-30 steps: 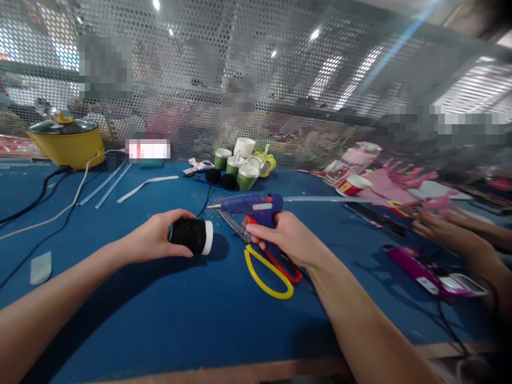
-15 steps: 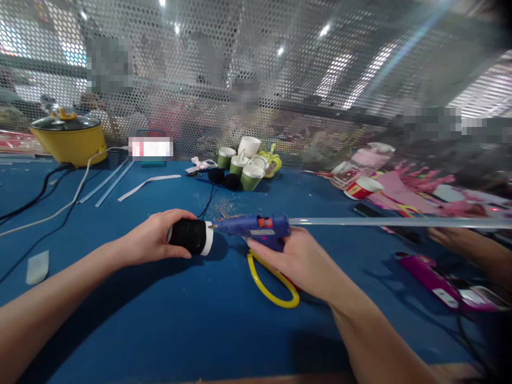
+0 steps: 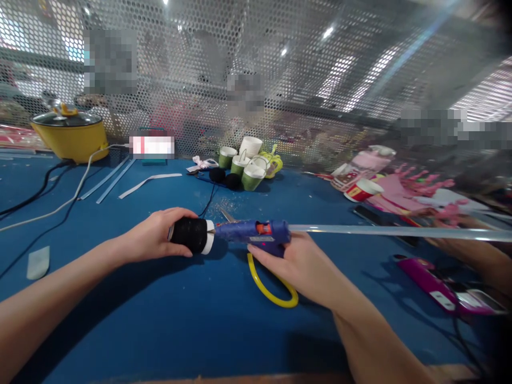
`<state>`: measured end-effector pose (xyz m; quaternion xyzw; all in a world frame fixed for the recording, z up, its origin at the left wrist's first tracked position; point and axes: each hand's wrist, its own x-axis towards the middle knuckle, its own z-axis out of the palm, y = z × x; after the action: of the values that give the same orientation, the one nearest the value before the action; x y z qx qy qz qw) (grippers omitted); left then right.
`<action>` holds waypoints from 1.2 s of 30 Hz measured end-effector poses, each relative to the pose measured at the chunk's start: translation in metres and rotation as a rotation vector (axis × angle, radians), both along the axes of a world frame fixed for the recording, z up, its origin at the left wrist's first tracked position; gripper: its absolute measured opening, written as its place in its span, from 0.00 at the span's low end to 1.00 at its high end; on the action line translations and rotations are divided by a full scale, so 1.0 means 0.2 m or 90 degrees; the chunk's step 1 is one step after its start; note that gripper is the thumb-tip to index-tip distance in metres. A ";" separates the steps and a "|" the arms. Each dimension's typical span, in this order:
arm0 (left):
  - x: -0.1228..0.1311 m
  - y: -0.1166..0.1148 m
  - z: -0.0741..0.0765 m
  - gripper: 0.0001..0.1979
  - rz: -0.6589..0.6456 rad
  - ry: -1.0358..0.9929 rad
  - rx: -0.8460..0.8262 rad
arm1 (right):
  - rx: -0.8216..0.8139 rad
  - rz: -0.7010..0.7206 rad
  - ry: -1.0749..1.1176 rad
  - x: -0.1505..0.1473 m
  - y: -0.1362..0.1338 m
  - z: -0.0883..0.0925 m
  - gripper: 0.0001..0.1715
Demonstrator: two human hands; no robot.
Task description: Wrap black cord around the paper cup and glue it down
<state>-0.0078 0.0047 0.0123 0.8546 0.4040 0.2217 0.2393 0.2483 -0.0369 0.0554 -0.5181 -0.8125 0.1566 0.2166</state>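
My left hand (image 3: pixel 160 234) is wrapped round a paper cup (image 3: pixel 191 235) covered in black, which lies on its side with its white rim facing right. In my right hand (image 3: pixel 296 261) is a blue hot glue gun (image 3: pixel 256 232), its nozzle at the white rim. A long clear glue stick (image 3: pixel 384 231) runs out of the gun's back to the right. Beneath the gun lie scissors with a yellow handle (image 3: pixel 272 293), partly hidden by my right hand.
Green-wrapped cups (image 3: pixel 252 177) and black pompoms (image 3: pixel 217 175) stand at the back. A yellow electric pot (image 3: pixel 72 138) with cables is at left. White strip (image 3: pixel 150 183) lies ahead. To the right are a magenta device (image 3: pixel 424 280), pink pieces (image 3: pixel 396 194) and another person's arm (image 3: pixel 476 250).
The glue gun's nozzle has shifted slightly down along the cup's rim, and the glue stick's far end tilts lower. My left hand holds the cup in nearly the same place.
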 end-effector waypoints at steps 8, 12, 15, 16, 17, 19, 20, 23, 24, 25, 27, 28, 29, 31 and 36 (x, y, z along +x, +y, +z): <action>0.00 0.00 0.00 0.26 0.005 0.015 0.006 | 0.008 0.007 -0.044 0.01 0.00 0.00 0.16; 0.00 0.00 0.00 0.26 0.006 0.007 -0.002 | 0.013 0.015 -0.072 0.01 -0.01 0.00 0.15; 0.00 0.00 0.00 0.26 0.007 0.006 0.001 | 0.011 0.007 -0.087 0.01 -0.01 0.00 0.15; 0.00 0.00 0.00 0.26 0.008 0.007 0.000 | 0.007 0.006 -0.084 0.01 -0.01 0.00 0.15; 0.00 0.00 0.00 0.26 0.011 0.008 -0.001 | 0.005 0.006 -0.077 0.01 -0.02 0.00 0.15; 0.00 0.01 0.00 0.26 0.016 0.008 -0.007 | 0.004 0.006 -0.070 0.01 -0.02 0.00 0.15; 0.00 0.01 0.00 0.26 0.018 0.008 -0.009 | 0.007 0.006 -0.071 0.01 -0.02 -0.01 0.15; 0.00 0.00 0.00 0.26 0.015 0.016 -0.004 | 0.019 0.010 -0.079 0.02 -0.02 -0.01 0.14; 0.00 0.00 0.00 0.26 0.011 0.020 0.002 | 0.025 0.009 -0.081 0.02 -0.02 -0.01 0.13; 0.00 0.00 0.00 0.26 0.007 0.024 0.011 | 0.030 0.007 -0.083 0.02 -0.01 -0.01 0.12; 0.00 0.00 0.00 0.27 0.001 0.034 0.026 | 0.028 0.001 -0.092 0.02 -0.01 -0.01 0.12; 0.00 -0.01 0.00 0.27 -0.002 0.039 0.032 | 0.023 -0.001 -0.098 0.01 0.00 0.00 0.13; 0.00 -0.01 0.00 0.27 -0.006 0.044 0.038 | 0.019 -0.003 -0.100 0.01 0.00 0.00 0.14; 0.00 -0.01 0.00 0.27 -0.014 0.054 0.051 | 0.022 -0.007 -0.089 0.01 0.00 0.00 0.16; 0.01 -0.02 0.00 0.26 -0.024 0.075 0.075 | 0.052 -0.017 -0.073 0.00 0.01 -0.02 0.19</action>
<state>-0.0065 0.0013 0.0128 0.8862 0.3876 0.1900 0.1684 0.2487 -0.0359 0.0519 -0.5280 -0.8222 0.0902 0.1928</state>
